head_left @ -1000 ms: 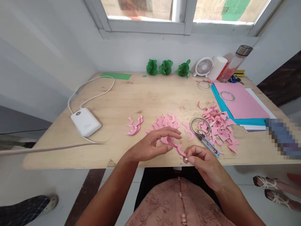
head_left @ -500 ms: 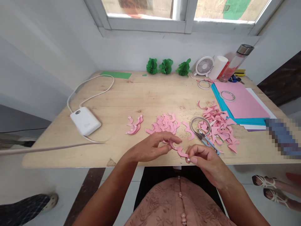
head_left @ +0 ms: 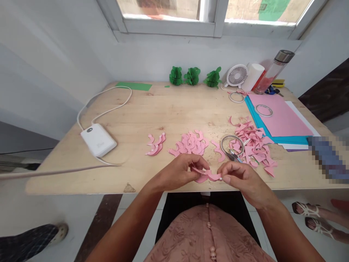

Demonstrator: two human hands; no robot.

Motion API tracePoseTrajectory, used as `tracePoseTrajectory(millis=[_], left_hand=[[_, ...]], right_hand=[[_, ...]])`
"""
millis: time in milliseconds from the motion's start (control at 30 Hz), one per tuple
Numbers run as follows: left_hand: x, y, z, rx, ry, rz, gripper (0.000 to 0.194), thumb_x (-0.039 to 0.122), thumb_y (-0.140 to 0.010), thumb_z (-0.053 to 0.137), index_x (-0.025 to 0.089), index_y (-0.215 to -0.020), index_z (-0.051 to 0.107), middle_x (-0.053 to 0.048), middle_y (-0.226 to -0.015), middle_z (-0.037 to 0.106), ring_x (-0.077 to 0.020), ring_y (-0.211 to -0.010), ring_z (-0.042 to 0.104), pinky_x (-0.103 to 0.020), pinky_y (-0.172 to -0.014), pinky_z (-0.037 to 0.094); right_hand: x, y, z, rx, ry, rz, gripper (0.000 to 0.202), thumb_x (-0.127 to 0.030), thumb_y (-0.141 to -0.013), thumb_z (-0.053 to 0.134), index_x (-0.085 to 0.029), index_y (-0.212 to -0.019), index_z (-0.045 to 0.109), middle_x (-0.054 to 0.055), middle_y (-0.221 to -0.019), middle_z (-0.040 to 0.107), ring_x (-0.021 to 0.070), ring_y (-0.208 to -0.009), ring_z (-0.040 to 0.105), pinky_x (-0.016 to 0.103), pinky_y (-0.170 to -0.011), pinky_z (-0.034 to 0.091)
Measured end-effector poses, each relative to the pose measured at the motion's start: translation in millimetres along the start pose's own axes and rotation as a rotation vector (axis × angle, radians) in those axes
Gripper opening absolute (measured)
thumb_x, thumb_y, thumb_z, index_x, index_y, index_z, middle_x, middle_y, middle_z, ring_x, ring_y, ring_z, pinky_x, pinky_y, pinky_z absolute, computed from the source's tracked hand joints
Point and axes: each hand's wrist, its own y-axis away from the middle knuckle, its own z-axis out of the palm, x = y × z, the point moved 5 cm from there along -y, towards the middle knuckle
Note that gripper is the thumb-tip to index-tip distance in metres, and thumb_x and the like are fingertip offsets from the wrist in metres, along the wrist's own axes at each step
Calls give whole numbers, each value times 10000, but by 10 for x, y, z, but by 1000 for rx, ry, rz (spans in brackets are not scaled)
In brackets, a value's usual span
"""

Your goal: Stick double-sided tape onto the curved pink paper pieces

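Observation:
Near the table's front edge, a wavy pink paper strip [head_left: 214,177] stretches between my two hands. My left hand [head_left: 188,169] is closed on its left end, where the paper looks layered or folded. At the right end, a small white tab shows against the fingertips of my right hand [head_left: 240,178], which pinches there. Just beyond my fingers lies a pile of pink paper cutouts [head_left: 191,142]. Scissors [head_left: 234,156] rest across a tape roll [head_left: 222,145], partly hidden by my right hand. A smaller stack of pink cutouts [head_left: 156,147] with white tabs sits to the left.
Pink paper scraps [head_left: 257,149] are heaped at the right, before pink and blue sheets [head_left: 283,123] with another tape roll [head_left: 263,110]. A white power bank [head_left: 98,140] with a cable lies left. Green paper figures [head_left: 192,76], a fan [head_left: 237,76] and a bottle [head_left: 275,71] line the back.
My left hand's fingers have curled in around the strip's left end. My right hand has shifted slightly right and up, and now covers more of the scissors.

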Motion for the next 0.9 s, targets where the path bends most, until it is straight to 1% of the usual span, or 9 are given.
tracePoseTrajectory(millis=[133,267,333,400,467,600,767,833,900], left_hand=[[-68,-13,47,151,144,-24,42,174,-707,615,148,-691,645,-10,-654,577,-116,-614,493,-220,-569,401],[-132,-34,76,335,260,-34,113,249,-715,655,148,-674,628,13,-591,529,-88,-541,438,-201,-501,360],[-162,-50,90,427,344,-48,135,264,-710,671,150,-661,616,34,-555,493,-70,-493,410,-191,-466,344],[-181,-66,99,518,407,-58,144,269,-702,683,152,-661,611,44,-542,485,-60,-458,395,-187,-437,338],[-191,-82,105,595,452,-54,145,274,-700,690,155,-677,612,47,-543,498,-55,-435,393,-188,-416,335],[-215,-108,104,702,559,-20,161,284,-693,701,156,-696,604,59,-503,490,-56,-405,399,-189,-390,315],[-261,-130,124,773,665,-5,177,279,-679,713,148,-707,596,59,-515,494,-54,-401,419,-188,-389,306],[-264,-132,152,786,684,-3,175,273,-674,713,144,-706,600,59,-518,495,-51,-397,416,-187,-389,304],[-254,-132,194,774,695,11,156,262,-685,699,140,-705,604,60,-507,492,-50,-396,408,-186,-394,305]], right_hand=[[16,-14,-109,118,-18,-38,159,-341,-758,676,-205,-699,619,50,-889,659,204,-881,568,329,-790,433],[88,43,-240,361,-121,-96,109,-305,-750,692,-224,-714,629,27,-979,660,206,-994,548,344,-897,377],[114,87,-252,434,-163,-127,89,-292,-751,692,-234,-719,632,14,-1003,655,201,-1018,536,343,-918,357],[123,124,-200,427,-181,-139,88,-281,-753,690,-237,-710,628,10,-1015,653,204,-1032,532,346,-921,354],[125,159,-107,379,-179,-126,94,-273,-762,681,-235,-703,619,13,-1041,652,208,-1042,532,352,-926,354],[110,247,80,293,-159,-106,101,-269,-790,655,-232,-707,612,33,-1126,643,223,-1086,527,367,-939,359],[62,291,247,192,-109,-106,91,-249,-796,648,-238,-716,607,34,-1171,637,227,-1164,497,371,-987,332],[44,264,274,188,-86,-122,97,-246,-801,639,-236,-714,598,37,-1170,640,229,-1179,489,375,-998,319],[42,219,268,218,-72,-137,98,-250,-806,630,-238,-716,595,30,-1155,643,225,-1179,489,372,-1008,302]])
